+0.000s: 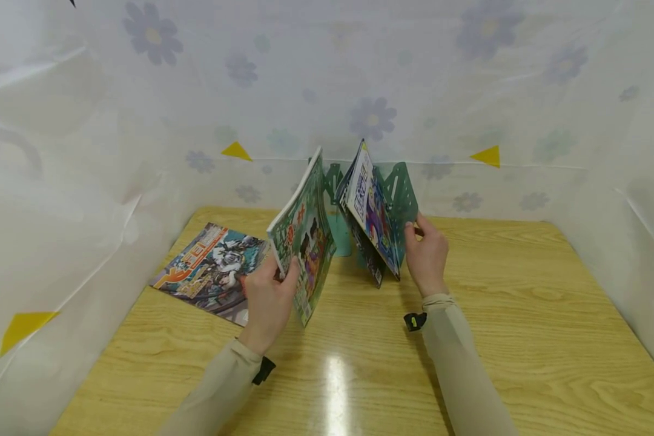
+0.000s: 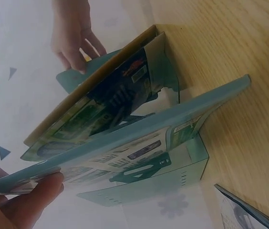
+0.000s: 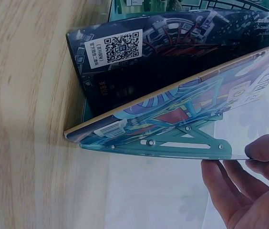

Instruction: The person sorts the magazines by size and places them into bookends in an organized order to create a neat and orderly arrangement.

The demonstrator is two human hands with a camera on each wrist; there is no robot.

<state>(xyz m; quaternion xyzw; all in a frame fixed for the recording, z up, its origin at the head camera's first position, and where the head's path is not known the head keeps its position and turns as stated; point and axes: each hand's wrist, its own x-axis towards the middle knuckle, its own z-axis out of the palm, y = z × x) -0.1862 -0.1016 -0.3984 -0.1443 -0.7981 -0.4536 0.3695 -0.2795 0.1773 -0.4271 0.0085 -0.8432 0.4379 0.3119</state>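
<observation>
In the head view my left hand (image 1: 269, 301) pinches a green-covered magazine (image 1: 307, 239) by its near edge, thumb on one side. The magazine stands upright and slanted at the left part of a green perforated bookend rack (image 1: 339, 233). At the rack's right end plate (image 1: 400, 188), my right hand (image 1: 427, 254) grips the edge between thumb and fingers, clear in the right wrist view too. Inside the rack, a magazine with a colourful cover (image 1: 375, 209) leans beside a dark one with a QR code (image 3: 172, 57). Another magazine (image 1: 218, 272) lies flat on the table, left of my left hand.
The wooden table (image 1: 512, 315) runs up to a pale flowered curtain (image 1: 316, 72) behind and at both sides. Yellow triangles (image 1: 487, 155) mark the curtain. The rack stands near the table's back edge.
</observation>
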